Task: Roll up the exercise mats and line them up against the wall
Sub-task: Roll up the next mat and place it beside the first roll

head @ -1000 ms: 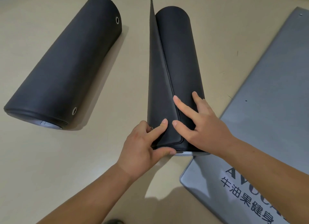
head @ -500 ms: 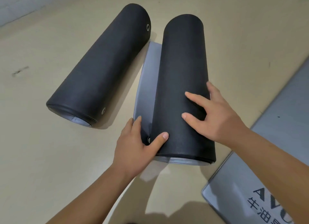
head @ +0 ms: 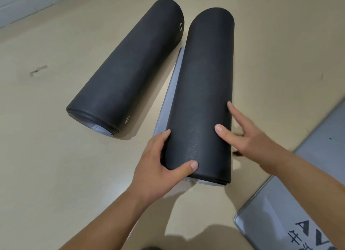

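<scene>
Two black rolled exercise mats lie on the beige floor. The right roll has a narrow grey strip of its loose end flat on the floor along its left side. My left hand grips the near left side of this roll, thumb on top, fingers tucked under its edge. My right hand rests on the roll's near right side with fingers spread. The left roll lies fully rolled and untouched, with two metal eyelets showing.
A grey mat with printed lettering lies flat at the lower right. A white wall base runs across the far left corner. Bare beige floor surrounds the rolls, with a small scuff mark to the left.
The right roll has turned over towards the left roll. Its loose flap, upright a second ago, now lies as a narrow grey strip. Both hands moved with it.
</scene>
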Demonstrator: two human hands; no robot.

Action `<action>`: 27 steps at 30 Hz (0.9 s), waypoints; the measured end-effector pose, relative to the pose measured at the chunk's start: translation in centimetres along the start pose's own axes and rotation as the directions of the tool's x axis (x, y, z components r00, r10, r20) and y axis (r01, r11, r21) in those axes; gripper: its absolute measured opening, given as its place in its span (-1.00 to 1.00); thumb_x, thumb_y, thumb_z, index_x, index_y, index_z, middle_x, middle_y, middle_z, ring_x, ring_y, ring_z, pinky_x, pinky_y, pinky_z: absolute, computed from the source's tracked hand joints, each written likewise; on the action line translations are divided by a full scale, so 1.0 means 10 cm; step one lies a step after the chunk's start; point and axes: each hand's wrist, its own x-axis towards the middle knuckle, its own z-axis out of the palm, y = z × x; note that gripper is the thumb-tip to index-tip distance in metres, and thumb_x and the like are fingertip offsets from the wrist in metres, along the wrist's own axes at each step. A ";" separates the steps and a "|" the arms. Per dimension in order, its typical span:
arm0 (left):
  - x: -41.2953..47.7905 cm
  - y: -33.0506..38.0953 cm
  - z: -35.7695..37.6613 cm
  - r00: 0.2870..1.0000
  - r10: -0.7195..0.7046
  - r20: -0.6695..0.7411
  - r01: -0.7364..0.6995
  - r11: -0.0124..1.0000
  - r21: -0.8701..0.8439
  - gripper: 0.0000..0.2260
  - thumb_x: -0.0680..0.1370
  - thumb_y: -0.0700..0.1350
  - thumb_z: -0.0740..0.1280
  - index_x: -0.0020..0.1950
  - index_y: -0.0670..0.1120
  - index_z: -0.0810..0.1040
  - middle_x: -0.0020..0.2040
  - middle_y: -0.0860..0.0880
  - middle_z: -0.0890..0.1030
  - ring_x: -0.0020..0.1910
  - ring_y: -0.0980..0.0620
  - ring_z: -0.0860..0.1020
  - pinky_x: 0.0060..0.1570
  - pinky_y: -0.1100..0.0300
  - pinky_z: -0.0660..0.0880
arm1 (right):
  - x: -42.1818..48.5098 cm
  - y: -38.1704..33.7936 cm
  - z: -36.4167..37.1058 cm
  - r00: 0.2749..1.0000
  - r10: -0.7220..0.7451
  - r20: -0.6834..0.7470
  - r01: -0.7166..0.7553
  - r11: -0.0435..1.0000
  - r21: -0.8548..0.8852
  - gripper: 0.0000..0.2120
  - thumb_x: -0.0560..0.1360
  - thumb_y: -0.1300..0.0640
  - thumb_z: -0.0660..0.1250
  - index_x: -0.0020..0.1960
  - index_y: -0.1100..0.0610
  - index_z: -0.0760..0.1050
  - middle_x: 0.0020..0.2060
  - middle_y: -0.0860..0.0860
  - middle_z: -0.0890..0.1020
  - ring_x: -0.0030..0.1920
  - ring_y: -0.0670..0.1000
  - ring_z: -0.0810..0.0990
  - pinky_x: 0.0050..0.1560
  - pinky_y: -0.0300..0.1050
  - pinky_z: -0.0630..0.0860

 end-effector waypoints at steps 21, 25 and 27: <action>-0.25 -0.01 -0.41 0.962 -0.089 -0.259 0.068 0.994 -0.087 -0.41 0.29 0.21 0.64 0.10 0.60 0.36 0.15 0.44 0.57 0.11 0.32 0.59 0.02 0.22 0.56 | 0.11 -0.28 1.11 0.995 -0.027 -0.101 0.034 0.997 0.074 0.04 0.26 -0.42 0.56 0.49 -0.62 -0.06 0.45 -0.18 0.17 0.32 -0.12 0.41 0.46 -0.10 0.33; -0.06 -0.13 -0.51 0.963 -0.096 -0.251 0.068 0.991 -0.118 -0.38 0.27 0.16 0.69 0.21 0.43 0.47 0.12 0.46 0.57 0.08 0.35 0.59 0.02 0.24 0.58 | 0.15 -0.22 1.15 0.988 -0.078 -0.131 0.088 0.993 0.076 -0.07 0.30 -0.42 0.53 0.46 -0.64 0.01 0.55 -0.18 0.14 0.36 -0.18 0.39 0.50 -0.12 0.31; 0.10 -0.17 -0.57 0.966 -0.112 -0.231 0.073 0.982 -0.172 -0.37 0.27 0.17 0.70 0.24 0.38 0.48 0.11 0.45 0.57 0.07 0.34 0.60 0.04 0.21 0.61 | 0.20 -0.17 1.13 0.983 -0.121 -0.142 0.132 0.989 0.069 -0.18 0.29 -0.44 0.51 0.36 -0.70 0.08 0.56 -0.20 0.12 0.47 -0.19 0.33 0.51 -0.13 0.31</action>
